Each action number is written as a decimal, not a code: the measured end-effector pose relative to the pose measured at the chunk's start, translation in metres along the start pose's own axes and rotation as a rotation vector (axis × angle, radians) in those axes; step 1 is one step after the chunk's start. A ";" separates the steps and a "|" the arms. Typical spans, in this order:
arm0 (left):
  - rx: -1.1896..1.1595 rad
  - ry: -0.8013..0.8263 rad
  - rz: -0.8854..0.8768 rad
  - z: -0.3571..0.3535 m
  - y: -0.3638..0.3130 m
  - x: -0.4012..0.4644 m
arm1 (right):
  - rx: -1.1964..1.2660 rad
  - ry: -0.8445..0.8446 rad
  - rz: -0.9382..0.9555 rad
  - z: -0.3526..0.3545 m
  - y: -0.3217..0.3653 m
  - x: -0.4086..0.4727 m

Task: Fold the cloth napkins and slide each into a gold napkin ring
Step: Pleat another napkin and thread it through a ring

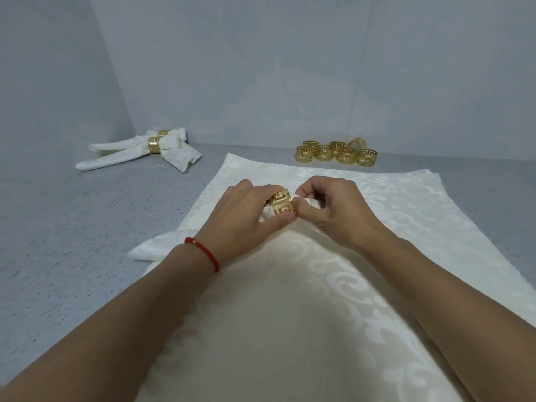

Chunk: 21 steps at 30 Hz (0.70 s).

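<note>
Hands work together: my left hand [246,216] grips the gold ring [282,203] to steady it while my right hand [333,210] pinches the napkin [307,203], probably drawing it through.

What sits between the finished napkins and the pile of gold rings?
In the head view, only bare grey counter separates the finished napkins from the rings.
</note>
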<state>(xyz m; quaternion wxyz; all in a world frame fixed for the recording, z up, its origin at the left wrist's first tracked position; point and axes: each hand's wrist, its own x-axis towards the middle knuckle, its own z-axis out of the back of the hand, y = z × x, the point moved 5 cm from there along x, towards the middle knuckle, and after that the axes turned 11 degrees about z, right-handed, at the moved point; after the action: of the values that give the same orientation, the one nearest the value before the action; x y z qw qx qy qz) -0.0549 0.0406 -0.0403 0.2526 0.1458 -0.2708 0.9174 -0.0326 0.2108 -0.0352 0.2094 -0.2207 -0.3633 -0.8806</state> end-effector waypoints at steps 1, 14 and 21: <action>0.014 -0.005 -0.024 0.000 -0.002 0.001 | -0.008 0.029 0.011 0.000 0.001 0.000; -0.029 -0.045 -0.026 0.007 0.003 -0.003 | 0.214 -0.027 -0.048 0.003 -0.005 -0.004; -0.095 -0.059 0.023 0.014 0.018 -0.004 | 0.383 -0.048 -0.213 0.015 -0.011 -0.012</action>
<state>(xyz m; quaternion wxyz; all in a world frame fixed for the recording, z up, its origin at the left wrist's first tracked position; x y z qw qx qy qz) -0.0593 0.0179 -0.0379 0.2404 0.1576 -0.3232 0.9016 -0.0247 0.2319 -0.0381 0.1443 -0.1582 -0.5499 -0.8073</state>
